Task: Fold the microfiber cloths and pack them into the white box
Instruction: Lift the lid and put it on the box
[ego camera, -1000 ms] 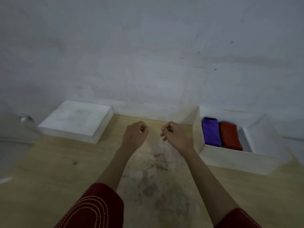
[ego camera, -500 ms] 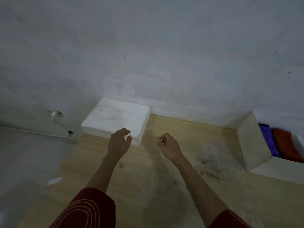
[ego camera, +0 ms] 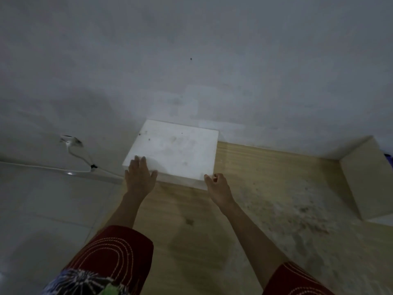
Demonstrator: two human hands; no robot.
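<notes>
A flat white box lid (ego camera: 180, 150) lies on the wooden table against the wall. My left hand (ego camera: 140, 177) has straight, spread fingers, and their tips rest on the lid's near left corner. At the lid's near right corner is my right hand (ego camera: 217, 186), fingers loosely curled, thumb by the lid's edge, holding nothing. The white box (ego camera: 365, 177) stands at the far right edge of view, showing only its side wall. A sliver of purple cloth (ego camera: 390, 159) peeks over the wall; the rest of its contents is out of view.
The wooden table (ego camera: 265, 209) has a stained patch on its right half. Left of the table is grey floor with a white cable (ego camera: 80, 158) running from a wall outlet. A grey wall stands directly behind the lid and the box.
My view swung left, so the box slid to the right edge and the lid came to centre. Both hands reached forward to the lid's near corners, and the left hand uncurled onto it.
</notes>
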